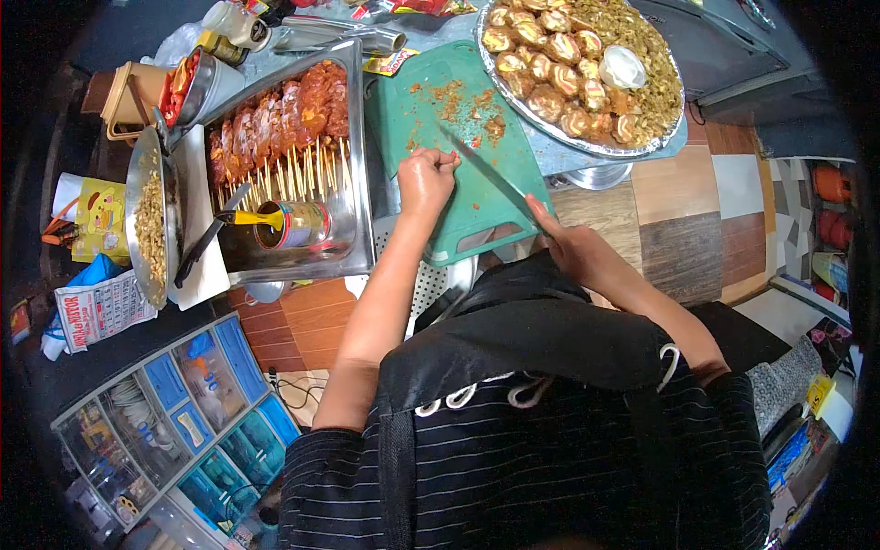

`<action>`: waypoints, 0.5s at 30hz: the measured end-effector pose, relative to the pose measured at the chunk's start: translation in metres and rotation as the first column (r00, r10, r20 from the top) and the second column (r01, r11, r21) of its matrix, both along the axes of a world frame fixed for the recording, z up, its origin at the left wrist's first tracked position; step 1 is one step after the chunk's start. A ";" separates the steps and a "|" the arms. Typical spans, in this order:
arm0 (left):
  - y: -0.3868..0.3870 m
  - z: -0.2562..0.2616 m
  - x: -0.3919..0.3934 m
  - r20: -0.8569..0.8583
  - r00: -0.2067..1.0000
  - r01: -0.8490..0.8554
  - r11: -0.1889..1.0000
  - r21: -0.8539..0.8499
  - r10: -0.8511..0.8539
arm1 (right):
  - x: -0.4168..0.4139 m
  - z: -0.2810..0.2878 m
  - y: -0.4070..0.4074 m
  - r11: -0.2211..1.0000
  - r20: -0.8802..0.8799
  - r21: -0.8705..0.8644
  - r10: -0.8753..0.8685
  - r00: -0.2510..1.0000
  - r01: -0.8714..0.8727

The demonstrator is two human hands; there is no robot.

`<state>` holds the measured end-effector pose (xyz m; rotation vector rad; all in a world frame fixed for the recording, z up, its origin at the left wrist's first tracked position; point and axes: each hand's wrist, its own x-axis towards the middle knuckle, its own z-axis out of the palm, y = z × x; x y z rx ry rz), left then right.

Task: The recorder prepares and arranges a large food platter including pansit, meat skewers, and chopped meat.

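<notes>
My right hand (581, 251) grips a kitchen knife (491, 172) by its handle, the index finger laid along the back end of the blade. The blade slants across a green plastic cutting board (512, 196), its tip near scattered reddish-brown chopped bits (450, 100). My left hand (425, 180) rests over the board's left side, its fingers curled together close to the blade. A tiny reddish spot shows at its fingertips; whether it is a held piece of food cannot be made out.
Left of the board stands a steel tray (361, 172) with skewered marinated meat (292, 106) and an open can (292, 223) holding a yellow-handled utensil. A foil-lined platter (677, 113) of stuffed rolls lies right. A pan of chopped garlic (150, 220) sits far left.
</notes>
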<state>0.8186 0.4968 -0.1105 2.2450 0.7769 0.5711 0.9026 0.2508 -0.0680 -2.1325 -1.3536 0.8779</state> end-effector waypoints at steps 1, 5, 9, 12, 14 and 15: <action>-0.001 -0.001 -0.002 -0.002 1.000 -0.002 1.000 -0.003 0.002 | 0.000 0.007 -0.001 1.000 -0.005 -0.020 -0.017 1.000 0.017; 0.003 -0.004 -0.001 0.024 0.999 0.026 0.999 0.028 -0.027 | 0.004 0.020 -0.005 0.999 -0.121 0.042 0.034 0.992 -0.030; 0.003 -0.004 0.001 0.034 0.996 0.074 0.994 0.081 -0.077 | 0.004 0.011 0.009 0.998 -0.012 -0.047 0.049 0.999 -0.050; 0.001 -0.001 0.003 -0.034 0.998 0.062 0.993 0.105 -0.058 | 0.004 -0.011 0.024 0.998 0.123 -0.017 0.056 0.991 -0.055; -0.004 -0.003 0.002 0.005 0.998 0.060 0.989 0.134 -0.062 | 0.004 -0.020 0.028 0.994 0.154 0.077 0.069 0.986 -0.081; -0.005 -0.005 0.001 0.044 0.997 0.057 0.986 0.160 -0.065 | 0.006 -0.018 0.026 0.993 0.158 0.083 0.066 0.985 -0.080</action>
